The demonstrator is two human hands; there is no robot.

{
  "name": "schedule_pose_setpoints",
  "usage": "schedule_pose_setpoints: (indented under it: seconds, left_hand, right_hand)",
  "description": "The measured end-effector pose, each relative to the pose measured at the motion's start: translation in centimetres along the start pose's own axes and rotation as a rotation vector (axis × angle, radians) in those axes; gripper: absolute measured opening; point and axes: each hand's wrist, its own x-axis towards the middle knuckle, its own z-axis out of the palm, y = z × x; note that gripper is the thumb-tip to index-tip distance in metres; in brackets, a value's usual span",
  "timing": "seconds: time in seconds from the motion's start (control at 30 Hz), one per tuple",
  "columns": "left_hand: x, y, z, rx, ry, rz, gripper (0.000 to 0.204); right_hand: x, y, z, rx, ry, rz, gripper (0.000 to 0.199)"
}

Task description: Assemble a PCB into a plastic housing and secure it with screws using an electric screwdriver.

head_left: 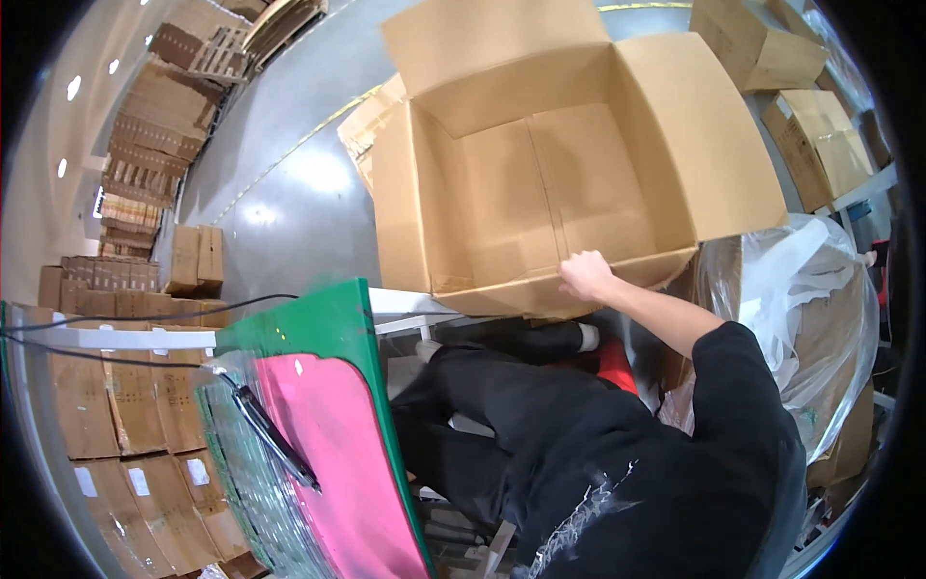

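Note:
A large open cardboard box [502, 183] takes up the upper middle, its flaps folded outward and only a shadow on its bare bottom. My right hand [585, 277] is closed over the near rim of this box, fingers curled around the edge. The bare forearm reaches to it from the right, out of a short black sleeve. My left hand is nowhere in the picture.
At lower left, a pink sheet [333, 454] lies on a green tabletop [299, 323] beside clear plastic trays and a black corded tool [270, 434]. Right of me is a clear plastic bag [810, 318]. Stacked cartons [145, 405] stand left; other boxes [820, 145] stand far right.

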Motion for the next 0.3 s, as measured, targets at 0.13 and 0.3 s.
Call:
schedule_pose_setpoints:
  seconds: [0.13,0.3]
  left_hand:
    - [3.4,-0.3,7.6,-0.222,-0.095,0.246,0.051]
    - [2.4,6.7,11.1,-0.71,-0.203,-0.082,0.025]
  right_hand:
    - [-0.2,-0.8,0.9,-0.037,0.038,0.032,0.029]
    - [0.3,0.5,2.9,-0.051,0.258,-0.038,0.016]
